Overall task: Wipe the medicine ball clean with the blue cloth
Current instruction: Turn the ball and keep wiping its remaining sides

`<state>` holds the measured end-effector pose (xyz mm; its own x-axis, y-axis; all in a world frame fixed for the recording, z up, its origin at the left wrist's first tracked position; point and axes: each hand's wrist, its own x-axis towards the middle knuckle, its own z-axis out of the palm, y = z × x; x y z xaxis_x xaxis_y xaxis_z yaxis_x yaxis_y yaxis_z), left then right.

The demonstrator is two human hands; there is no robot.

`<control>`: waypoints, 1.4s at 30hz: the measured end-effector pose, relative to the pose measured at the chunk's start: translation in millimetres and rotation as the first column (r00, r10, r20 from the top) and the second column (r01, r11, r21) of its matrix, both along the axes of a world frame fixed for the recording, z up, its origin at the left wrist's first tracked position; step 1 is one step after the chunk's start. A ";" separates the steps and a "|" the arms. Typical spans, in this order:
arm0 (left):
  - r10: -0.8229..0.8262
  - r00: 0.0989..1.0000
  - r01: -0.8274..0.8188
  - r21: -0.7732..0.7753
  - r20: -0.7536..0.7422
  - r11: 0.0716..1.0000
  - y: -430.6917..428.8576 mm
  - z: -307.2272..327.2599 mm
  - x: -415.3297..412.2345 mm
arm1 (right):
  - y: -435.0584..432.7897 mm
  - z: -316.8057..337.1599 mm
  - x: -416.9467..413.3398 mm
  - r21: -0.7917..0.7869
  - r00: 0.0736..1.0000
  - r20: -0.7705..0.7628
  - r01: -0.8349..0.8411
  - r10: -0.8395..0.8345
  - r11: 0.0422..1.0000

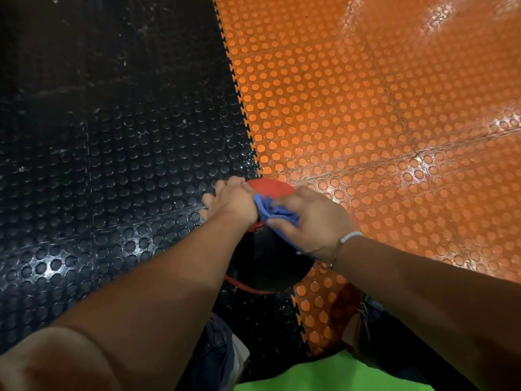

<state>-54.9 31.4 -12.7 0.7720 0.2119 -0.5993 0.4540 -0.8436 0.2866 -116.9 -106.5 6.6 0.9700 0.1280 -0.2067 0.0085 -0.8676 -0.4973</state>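
The blue cloth (272,213) is clamped in the right hand's (311,221) curled fingers. The medicine ball (267,258) is braced by the left hand's (232,203) spread fingers. Rolling is risked if that bracing is eased.

Black (112,165) and orange studded floor mats (366,108)
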 end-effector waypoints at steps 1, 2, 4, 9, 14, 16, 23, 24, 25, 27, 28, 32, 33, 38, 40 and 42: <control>-0.013 1.000 0.013 -0.001 0.017 1.000 1.4 0.0 -5.4 | -5.6 -3.8 -1.8 0.010 0.997 -0.051 0.058 -0.058 0.998; -0.021 0.999 0.021 0.000 0.041 1.000 2.2 0.2 -11.9 | -14.1 -7.8 0.8 0.033 0.980 -0.134 0.154 -0.149 0.987; -0.024 0.995 0.023 0.011 0.092 1.000 1.4 0.8 -25.8 | -28.0 -18.8 7.5 0.088 0.910 -0.276 0.344 -0.309 0.935; -0.017 0.979 0.013 0.023 0.205 1.000 -2.4 -2.0 -54.9 | -6.3 -10.3 1.5 0.047 0.990 -0.075 0.126 -0.122 0.991; -0.064 0.970 0.065 0.006 0.233 0.998 -1.8 -2.9 -68.0 | -32.9 -29.4 3.6 0.135 0.899 -0.281 0.383 -0.335 0.914; -0.102 0.965 0.102 0.012 0.243 0.995 -0.3 -3.0 -72.3 | -46.3 -31.6 10.4 0.004 0.834 -0.396 0.421 -0.385 0.907; -0.262 0.883 0.279 0.013 0.388 0.960 11.5 -9.9 -103.4 | -10.7 -18.4 -15.5 0.139 0.993 -0.119 0.021 -0.004 0.990; -0.289 0.855 0.314 0.013 0.431 0.949 11.4 -10.3 -111.5 | -19.8 -22.9 -16.8 0.145 0.966 -0.217 0.172 -0.138 0.974; -0.309 0.823 0.339 0.025 0.477 0.940 11.5 -11.0 -118.6 | -30.6 -28.2 -14.9 0.111 0.903 -0.337 0.320 -0.267 0.941; -0.342 0.764 0.388 0.034 0.547 0.921 12.5 -14.7 -128.9 | -43.1 -30.3 -11.1 -0.015 0.796 -0.484 0.408 -0.364 0.913; -0.351 0.738 0.414 0.024 0.576 0.910 13.9 -16.6 -129.9 | -43.5 -27.9 -10.1 -0.045 0.802 -0.470 0.395 -0.368 0.917; -0.232 0.806 0.338 -0.101 0.544 0.936 12.1 -14.0 -116.8 | -13.7 -5.2 -25.5 0.061 0.978 -0.143 0.160 -0.149 0.985; -0.138 0.869 0.235 -0.151 0.476 0.960 9.8 -10.7 -111.7 | -8.0 -5.2 -33.1 0.024 0.994 -0.095 0.064 -0.062 0.998; -0.144 0.924 0.171 -0.047 0.355 0.984 4.6 -8.7 -113.9 | -19.9 -25.7 -47.9 0.192 0.966 -0.155 0.237 -0.209 0.952; -0.164 0.912 0.196 -0.048 0.375 0.979 2.1 -9.6 -119.2 | -30.1 -35.8 -39.3 0.134 0.882 -0.333 0.393 -0.332 0.910; -0.197 0.891 0.231 -0.033 0.409 0.973 -0.8 -10.0 -123.7 | -43.3 -41.7 -31.4 -0.027 0.719 -0.538 0.508 -0.441 0.861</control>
<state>-178.6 30.5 -22.7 0.9710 -0.0204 -0.2381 0.0981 -0.8745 0.4751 -148.3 -149.8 -35.2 0.6640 -0.2650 -0.6991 -0.6708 -0.6242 -0.4005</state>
